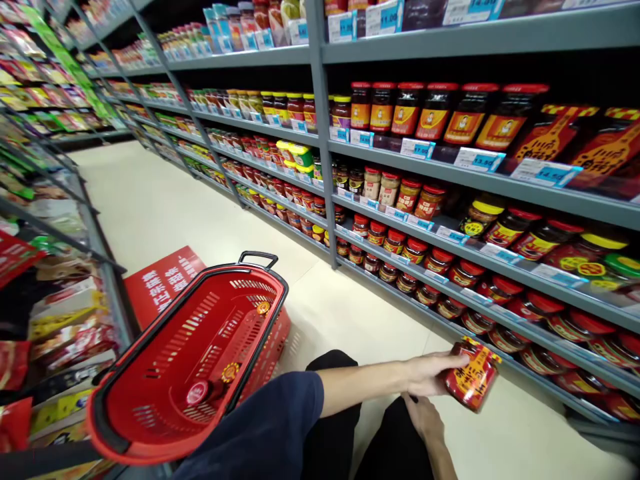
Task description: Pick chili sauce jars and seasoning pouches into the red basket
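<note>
My left hand [427,375] stretches across to the right and is shut on a jar of dark red sauce [473,375]. The jar has a red and yellow label and a checked lid cover, and is tilted above the floor near the lowest shelf. My right hand [424,419] lies on my right knee under the left wrist, holding nothing; its fingers are partly hidden. To my left stands a red shopping basket [150,353] with a black rim. Inside it are a red-lidded jar [197,393] and a few other items with orange-yellow tops.
Grey shelves [480,40] of sauce jars run along the right, with blue and white price tags. Similar large jars [555,137] stand on an upper shelf. Snack packs [70,320] fill a rack on the left. A red sign [165,280] is behind the basket.
</note>
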A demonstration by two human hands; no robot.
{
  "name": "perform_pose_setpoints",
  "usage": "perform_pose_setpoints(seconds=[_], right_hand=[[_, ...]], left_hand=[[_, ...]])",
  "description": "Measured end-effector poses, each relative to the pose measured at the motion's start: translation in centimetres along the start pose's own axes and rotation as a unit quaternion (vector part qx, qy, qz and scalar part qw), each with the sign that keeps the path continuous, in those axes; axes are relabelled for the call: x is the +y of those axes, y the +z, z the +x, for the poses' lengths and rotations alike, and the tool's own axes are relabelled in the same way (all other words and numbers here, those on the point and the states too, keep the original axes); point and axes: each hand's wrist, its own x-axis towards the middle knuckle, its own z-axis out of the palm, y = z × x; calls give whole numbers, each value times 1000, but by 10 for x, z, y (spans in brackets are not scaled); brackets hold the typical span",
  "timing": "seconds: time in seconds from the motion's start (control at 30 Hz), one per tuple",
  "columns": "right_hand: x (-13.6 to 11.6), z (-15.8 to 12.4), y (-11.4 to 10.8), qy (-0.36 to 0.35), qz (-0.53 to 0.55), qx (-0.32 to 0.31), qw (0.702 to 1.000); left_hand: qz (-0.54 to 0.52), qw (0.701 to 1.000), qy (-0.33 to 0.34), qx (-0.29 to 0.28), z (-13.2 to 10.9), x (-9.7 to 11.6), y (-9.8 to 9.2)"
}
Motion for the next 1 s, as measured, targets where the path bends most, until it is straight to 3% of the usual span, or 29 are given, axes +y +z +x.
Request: perform_pose_setpoints(seconds=[0.37, 0.6, 1.0], right_hand=[[-10, -6, 1, -22, 15, 34, 999], [-14, -15, 8, -8, 53, 81, 995], [-13, -19, 12, 17, 98, 106, 989]], left_hand=[[-31, 999, 8, 18, -16, 17, 9], [-40, 996, -9, 74, -31, 23, 21], [-8, 992, -29, 125, -31, 20, 17]])
